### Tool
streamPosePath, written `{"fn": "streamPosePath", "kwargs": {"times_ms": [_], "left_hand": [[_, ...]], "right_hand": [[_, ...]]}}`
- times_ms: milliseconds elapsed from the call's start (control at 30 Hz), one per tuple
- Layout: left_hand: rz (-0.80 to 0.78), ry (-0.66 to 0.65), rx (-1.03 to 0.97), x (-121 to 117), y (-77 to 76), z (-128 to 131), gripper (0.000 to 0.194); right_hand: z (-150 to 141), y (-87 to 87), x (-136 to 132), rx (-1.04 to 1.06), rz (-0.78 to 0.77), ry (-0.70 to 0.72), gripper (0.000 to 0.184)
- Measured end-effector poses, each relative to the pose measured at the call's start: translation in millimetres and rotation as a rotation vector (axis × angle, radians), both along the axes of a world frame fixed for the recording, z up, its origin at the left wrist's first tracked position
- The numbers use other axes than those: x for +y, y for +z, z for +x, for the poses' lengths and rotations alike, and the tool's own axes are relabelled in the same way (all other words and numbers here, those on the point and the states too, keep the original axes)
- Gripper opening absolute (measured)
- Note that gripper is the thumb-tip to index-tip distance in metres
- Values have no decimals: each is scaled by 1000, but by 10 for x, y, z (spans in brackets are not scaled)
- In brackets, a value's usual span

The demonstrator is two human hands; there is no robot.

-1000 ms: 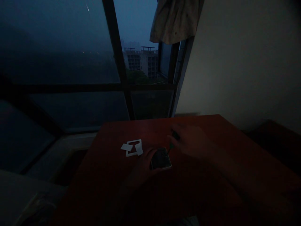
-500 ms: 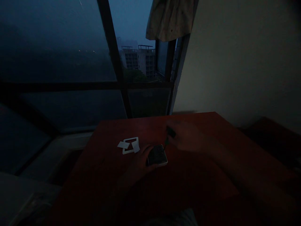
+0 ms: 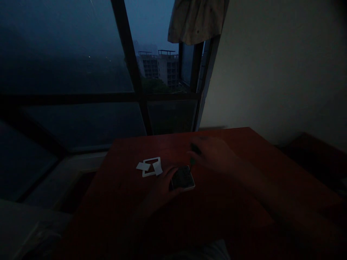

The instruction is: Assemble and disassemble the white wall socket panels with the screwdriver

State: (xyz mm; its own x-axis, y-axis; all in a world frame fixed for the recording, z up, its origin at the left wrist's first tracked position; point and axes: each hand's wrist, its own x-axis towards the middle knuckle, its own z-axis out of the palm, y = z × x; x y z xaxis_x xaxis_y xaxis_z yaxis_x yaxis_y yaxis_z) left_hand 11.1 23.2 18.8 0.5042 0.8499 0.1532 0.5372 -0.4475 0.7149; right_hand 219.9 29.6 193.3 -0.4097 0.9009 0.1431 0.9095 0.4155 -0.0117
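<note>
A square wall switch (image 3: 183,177), dark on top with a white edge, lies on the reddish table. My left hand (image 3: 164,184) grips it from the left, with fingers at the far side and the thumb at the near side. In my right hand (image 3: 213,151) is a screwdriver (image 3: 192,161) with a dark handle and a green part lower down. Its thin shaft points down at the switch's far right corner; whether the tip touches is too dark to tell. Left of the switch lie a white square frame (image 3: 151,159) and two white plates (image 3: 143,166) overlapping it.
The red-brown table (image 3: 238,144) reaches to the window (image 3: 81,122) at the back left and the pale wall (image 3: 271,72) at the right. A short curtain (image 3: 197,21) hangs above. Dark furniture (image 3: 303,151) stands at the far right. The room is dim.
My right hand has turned a little about the screwdriver, its fingers shifted. The switch and my left hand sit slightly farther right in view; the left hand's grip is unchanged.
</note>
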Motion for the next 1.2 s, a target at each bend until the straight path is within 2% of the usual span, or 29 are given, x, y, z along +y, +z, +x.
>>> {"fn": "streamPosePath", "kwargs": {"times_ms": [100, 167, 333, 400, 533, 733, 833, 933, 1000, 1100, 1200], "left_hand": [[4, -6, -5, -11, 27, 1, 68], [11, -12, -11, -13, 33, 1, 67], [-8, -17, -8, -14, 43, 1, 65], [-10, -19, -4, -13, 47, 1, 66], [1, -23, 2, -8, 45, -1, 66], [-9, -18, 9, -10, 40, -4, 66], [-3, -21, 17, -10, 40, -5, 67], [1, -14, 28, -8, 40, -4, 67], [7, -13, 25, -7, 35, -4, 67], [12, -23, 22, -6, 16, -8, 68], [12, -20, 26, -4, -5, -10, 69]], "right_hand": [[-17, -14, 4, -107, 20, -104, 32], [-19, -12, -10, -99, 20, -113, 32], [0, 21, -59, 100, -69, 67, 23], [-3, 20, -63, 88, -65, 68, 23], [-14, 7, -72, 3, -23, -24, 29], [32, 63, -126, 114, -113, 132, 25], [31, 43, -99, 56, -76, 60, 22], [15, 0, -63, -37, -28, -65, 26], [19, -6, -56, -40, -20, -101, 27], [57, 27, -67, 34, -51, 2, 22], [107, 54, -62, 89, -89, 131, 25]]}}
